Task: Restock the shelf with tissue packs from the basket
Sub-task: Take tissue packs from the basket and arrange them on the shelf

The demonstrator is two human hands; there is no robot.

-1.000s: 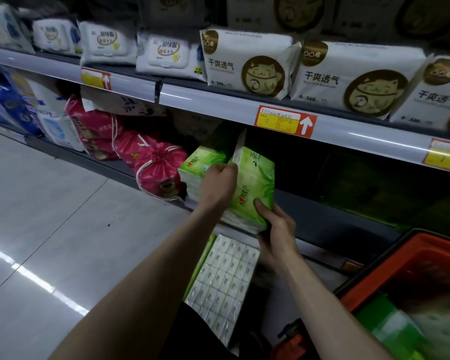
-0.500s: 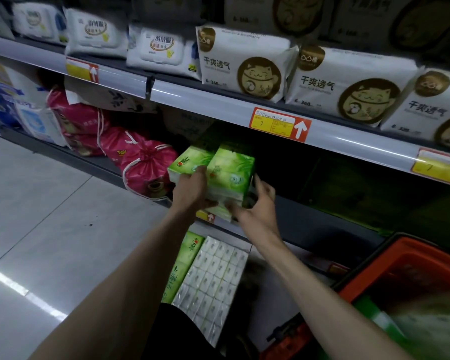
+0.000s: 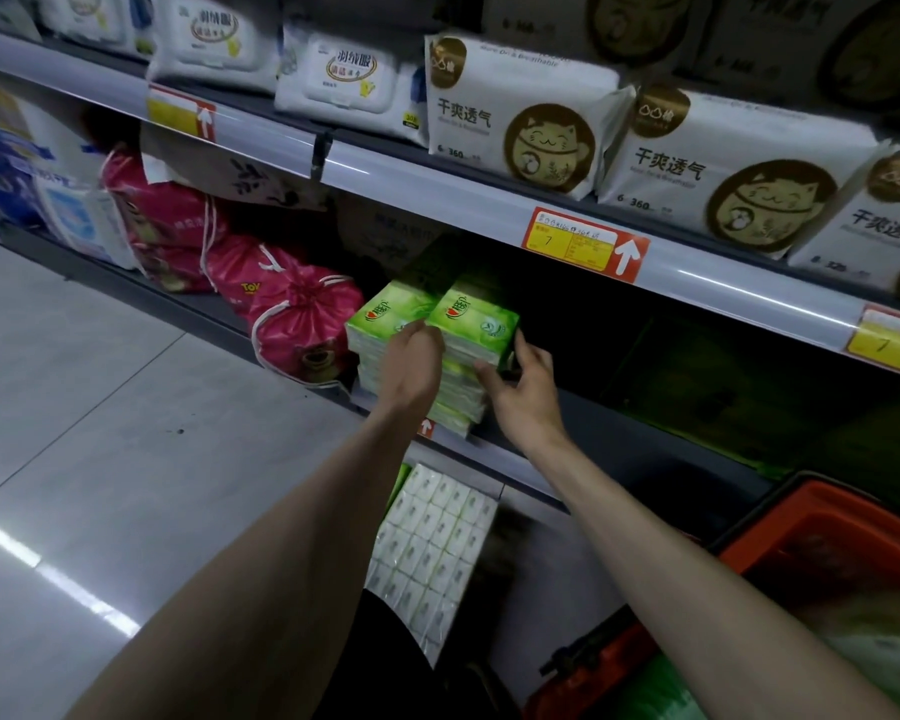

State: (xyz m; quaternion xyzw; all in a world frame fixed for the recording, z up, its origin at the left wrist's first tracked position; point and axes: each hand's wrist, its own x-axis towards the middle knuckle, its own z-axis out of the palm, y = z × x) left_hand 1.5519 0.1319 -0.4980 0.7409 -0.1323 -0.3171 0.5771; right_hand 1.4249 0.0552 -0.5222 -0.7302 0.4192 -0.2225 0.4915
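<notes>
Green tissue pack (image 3: pixel 471 322) (glossy, w/ red logo)

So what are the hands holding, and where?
A green tissue pack: left hand at its left front edge, right hand pinching its right front corner.

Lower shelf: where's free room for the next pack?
Free: the dark stretch of lower shelf right of the held green pack, reaching toward the basket; it looks bare, though dim. Crowded: left of the pack, a second green stack sits against the pink bags.
</notes>
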